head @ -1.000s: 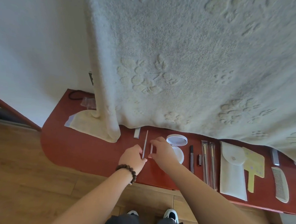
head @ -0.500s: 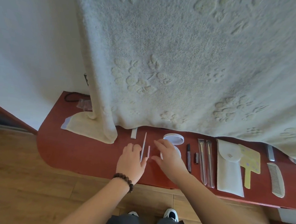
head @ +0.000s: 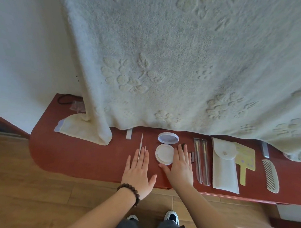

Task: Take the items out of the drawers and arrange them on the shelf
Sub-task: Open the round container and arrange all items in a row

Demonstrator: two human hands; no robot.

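Note:
Small toiletry items lie in a row on the red shelf [head: 76,155]. My left hand [head: 138,171] lies flat with straight fingers over the lower ends of a thin metal stick [head: 141,141] and a shorter stick beside it. My right hand [head: 181,166] lies flat just right of the open white compact [head: 165,152], covering most of a dark pencil. Further right are two long brushes in clear sleeves [head: 201,161], a white pouch [head: 224,169], a yellow hand mirror [head: 244,159] and a pale comb [head: 270,175].
A large cream towel [head: 167,62] hangs over the back of the shelf and folds onto its left part. A small metal clip [head: 129,135] and another metal piece [head: 265,151] poke out under its hem. A black hair tie [head: 65,99] lies at the far left corner. Wooden floor lies below.
Both hands let go of the thin sticks and drew back toward me, spreading flat on the shelf. The right hand shifted right, uncovering the compact.

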